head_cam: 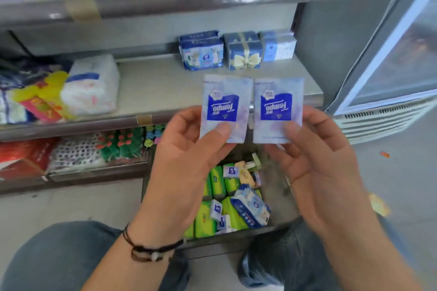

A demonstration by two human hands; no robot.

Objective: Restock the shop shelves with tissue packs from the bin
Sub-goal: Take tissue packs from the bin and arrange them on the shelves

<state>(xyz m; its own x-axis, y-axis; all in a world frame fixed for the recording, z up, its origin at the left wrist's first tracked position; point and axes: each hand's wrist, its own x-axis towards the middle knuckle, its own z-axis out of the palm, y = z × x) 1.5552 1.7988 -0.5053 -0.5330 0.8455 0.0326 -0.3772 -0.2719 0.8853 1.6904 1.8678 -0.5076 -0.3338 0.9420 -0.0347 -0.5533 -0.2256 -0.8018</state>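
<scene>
Left hand (186, 149) and right hand (316, 149) raised side by side, palms up, thumbs and fingers pinching.

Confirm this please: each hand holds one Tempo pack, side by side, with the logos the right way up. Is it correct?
Not quite. The head view shows the logos upside down. The rest holds: the left hand holds one Tempo pack, the right hand the other pack, side by side.

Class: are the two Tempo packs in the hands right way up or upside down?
Upside down: the printed name reads inverted on both the left pack and the right pack.
</scene>
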